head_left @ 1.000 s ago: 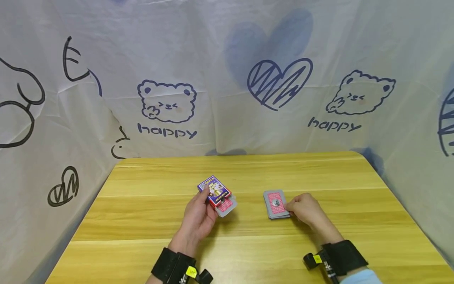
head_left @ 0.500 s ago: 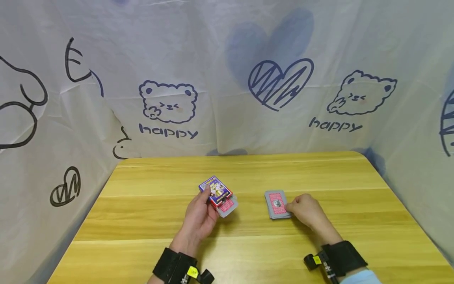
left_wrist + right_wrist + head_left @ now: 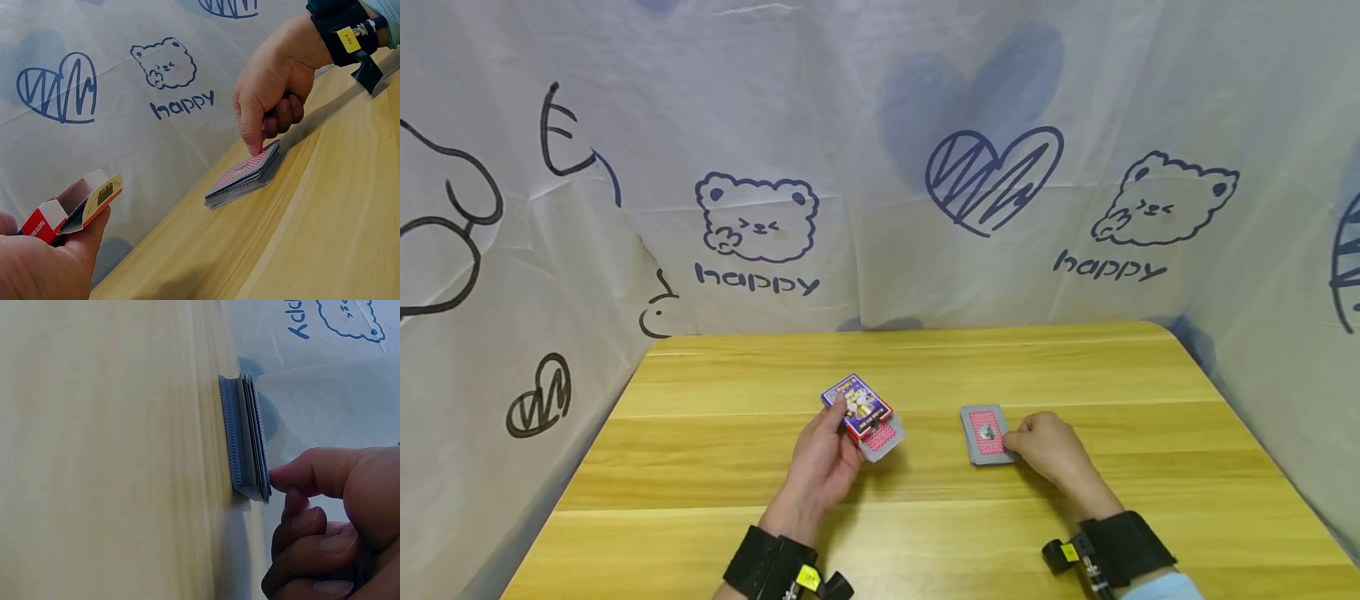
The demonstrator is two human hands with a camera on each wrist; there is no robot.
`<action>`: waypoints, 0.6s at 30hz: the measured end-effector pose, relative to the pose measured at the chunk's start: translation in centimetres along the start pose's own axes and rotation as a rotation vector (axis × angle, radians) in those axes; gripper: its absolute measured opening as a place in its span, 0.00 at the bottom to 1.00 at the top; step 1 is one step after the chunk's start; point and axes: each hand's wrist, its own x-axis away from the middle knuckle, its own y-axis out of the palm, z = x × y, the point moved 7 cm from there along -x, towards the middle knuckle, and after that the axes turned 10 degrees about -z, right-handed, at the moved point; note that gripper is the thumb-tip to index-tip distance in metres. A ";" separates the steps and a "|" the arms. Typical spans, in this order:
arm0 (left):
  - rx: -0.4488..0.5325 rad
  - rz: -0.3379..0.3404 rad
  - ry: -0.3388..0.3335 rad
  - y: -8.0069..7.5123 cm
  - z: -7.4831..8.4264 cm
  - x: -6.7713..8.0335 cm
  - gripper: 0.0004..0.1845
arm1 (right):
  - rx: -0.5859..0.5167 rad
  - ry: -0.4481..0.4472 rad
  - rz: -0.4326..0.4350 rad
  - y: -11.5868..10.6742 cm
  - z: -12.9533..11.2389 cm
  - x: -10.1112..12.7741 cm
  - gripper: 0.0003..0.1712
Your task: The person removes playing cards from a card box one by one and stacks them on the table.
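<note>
My left hand [image 3: 826, 458] holds a purple-and-red playing card box [image 3: 859, 406] above the table, thumb across its printed face. The open end points right, with a red-patterned, grey-bordered piece showing there; cardboard flaps stand out in the left wrist view. A deck of playing cards [image 3: 987, 435] with red backs lies face down on the table to the right. My right hand [image 3: 1051, 446] is at the deck's right edge. Its thumb [image 3: 312, 472] tip touches the top card near that edge, the index fingertip close by, and the other fingers [image 3: 312, 550] are curled in.
The wooden table [image 3: 700, 467] has a rounded far edge. White cloth [image 3: 880, 167] with drawn bears and hearts hangs behind it and along both sides. Black wrist straps [image 3: 1127, 546] with small cameras sit on both wrists.
Both hands stay in place. The deck's lower cards, which stuck out slightly at the near edge, now lie more evenly under the top card.
</note>
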 end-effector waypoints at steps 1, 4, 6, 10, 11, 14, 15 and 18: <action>-0.003 -0.003 0.001 0.0 0.0 0.0 0.30 | 0.001 -0.003 0.001 0.0 -0.1 0.0 0.20; -0.016 -0.017 0.002 0.1 -0.1 0.0 0.31 | -0.001 -0.015 0.011 -0.3 -0.3 0.3 0.21; -0.024 -0.021 -0.004 0.2 -0.2 0.0 0.31 | -0.008 -0.022 0.027 -0.5 -0.6 0.6 0.21; -0.044 -0.043 -0.034 0.4 -0.8 0.1 0.31 | -0.070 -0.071 0.058 -0.4 -2.3 1.5 0.18; -0.048 -0.050 -0.046 0.5 -1.0 0.2 0.31 | -0.095 -0.092 0.063 -0.3 -2.9 1.7 0.17; -0.049 -0.062 -0.079 0.7 -1.5 0.3 0.31 | -0.180 -0.160 0.063 0.6 -4.8 2.4 0.16; -0.048 -0.067 -0.084 0.8 -1.7 0.3 0.31 | -0.207 -0.179 0.061 1.0 -5.5 2.6 0.16; -0.038 -0.068 -0.092 0.9 -1.9 0.4 0.31 | -0.279 -0.226 0.036 2.3 -7.0 3.3 0.15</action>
